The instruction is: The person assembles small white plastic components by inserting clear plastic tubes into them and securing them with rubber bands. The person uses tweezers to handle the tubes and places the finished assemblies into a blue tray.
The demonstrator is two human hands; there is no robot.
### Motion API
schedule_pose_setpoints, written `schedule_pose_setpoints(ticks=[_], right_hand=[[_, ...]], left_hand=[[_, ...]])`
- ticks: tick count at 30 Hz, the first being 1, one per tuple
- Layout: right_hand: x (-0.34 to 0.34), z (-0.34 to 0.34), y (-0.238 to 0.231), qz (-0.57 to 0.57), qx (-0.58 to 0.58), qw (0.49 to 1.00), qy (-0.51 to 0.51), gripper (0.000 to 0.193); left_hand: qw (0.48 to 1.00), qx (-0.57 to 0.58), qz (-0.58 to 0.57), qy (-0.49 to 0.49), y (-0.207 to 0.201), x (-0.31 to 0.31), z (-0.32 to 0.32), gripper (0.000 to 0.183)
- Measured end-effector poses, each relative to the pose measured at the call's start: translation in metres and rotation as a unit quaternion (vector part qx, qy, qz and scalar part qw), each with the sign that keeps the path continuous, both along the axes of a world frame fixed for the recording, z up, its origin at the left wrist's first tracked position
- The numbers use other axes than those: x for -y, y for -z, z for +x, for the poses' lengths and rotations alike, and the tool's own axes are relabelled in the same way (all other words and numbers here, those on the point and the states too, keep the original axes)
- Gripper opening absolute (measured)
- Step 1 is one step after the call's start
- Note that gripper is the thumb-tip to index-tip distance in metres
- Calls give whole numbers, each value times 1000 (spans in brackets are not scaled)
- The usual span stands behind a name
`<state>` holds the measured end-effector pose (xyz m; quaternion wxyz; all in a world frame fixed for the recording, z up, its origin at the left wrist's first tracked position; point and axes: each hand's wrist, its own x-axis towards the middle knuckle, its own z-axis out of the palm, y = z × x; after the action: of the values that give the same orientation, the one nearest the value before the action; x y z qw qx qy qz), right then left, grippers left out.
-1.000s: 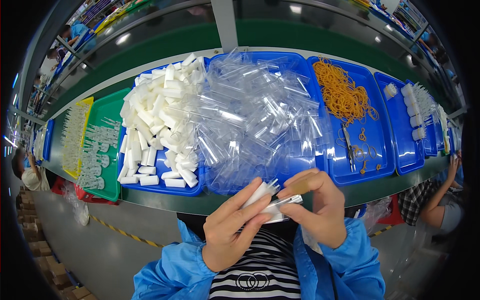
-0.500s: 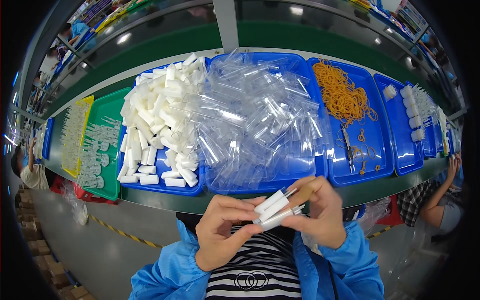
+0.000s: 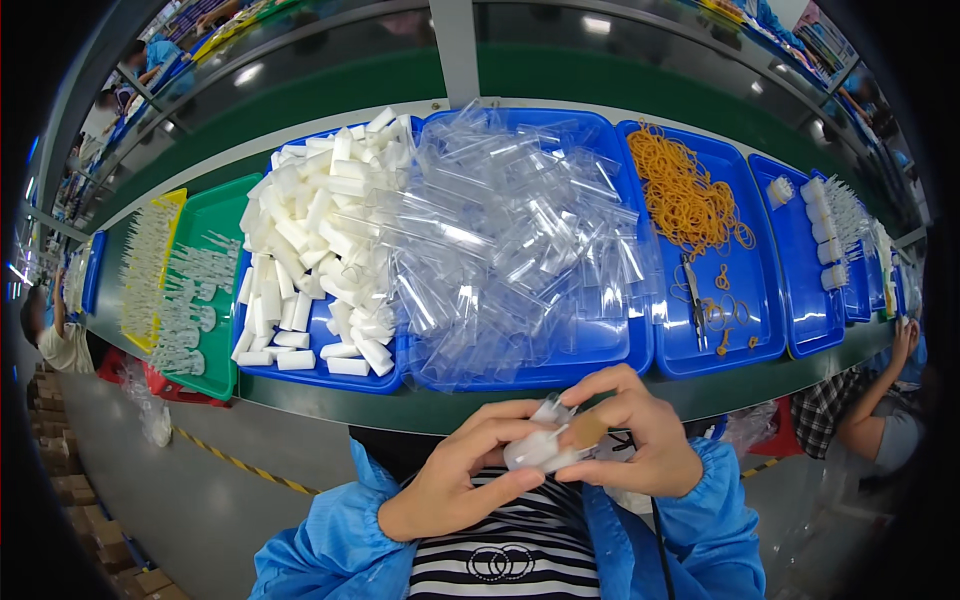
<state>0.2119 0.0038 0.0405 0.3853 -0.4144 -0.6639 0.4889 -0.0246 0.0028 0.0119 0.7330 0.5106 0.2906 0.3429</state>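
Observation:
In front of my striped shirt, below the table's near edge, both hands hold a small bundle of white cylinders with clear plastic around them (image 3: 535, 452). My left hand (image 3: 455, 480) is closed on its left end, fingers above and thumb below. My right hand (image 3: 645, 435) pinches the other end, where thin prongs stick out. A tan patch (image 3: 588, 430) at the right fingers may be a stretched rubber band; blur hides its edges. Ahead lie loose white cylinders (image 3: 325, 215), a heap of clear plastic sleeves (image 3: 520, 240) and tan rubber bands (image 3: 685, 190).
Dark-tipped tweezers (image 3: 695, 300) lie beside stray bands in a blue tray (image 3: 765, 290). Farther right, another blue tray holds white bundles (image 3: 825, 235). A green tray (image 3: 215, 205) and a yellow tray (image 3: 178, 215) at left carry clear pronged pieces. People sit at both sides.
The bundle has turned in my hands, so its white cylinders show less clearly. My left fingers have stretched farther over it, and the right fingers have shifted at the pronged end.

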Motion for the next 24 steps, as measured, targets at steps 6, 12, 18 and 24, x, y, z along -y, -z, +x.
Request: schedule_pose_setpoints(ticks=[6,12,18,24], right_hand=[[-30,9,2,26,145,976,160,31],[-51,-14,21,182,417,875,167,50],[-41,-5,26,70,251,944,203,49],[-34,-6,8,-49,-42,973,222,44]], left_hand=[[1000,-12,-16,-9,3,1,-2,37],[999,-31,3,-29,3,1,-2,34],[990,-100,60,-80,-2,2,-7,31],[983,-118,113,-87,-6,-3,-4,32]])
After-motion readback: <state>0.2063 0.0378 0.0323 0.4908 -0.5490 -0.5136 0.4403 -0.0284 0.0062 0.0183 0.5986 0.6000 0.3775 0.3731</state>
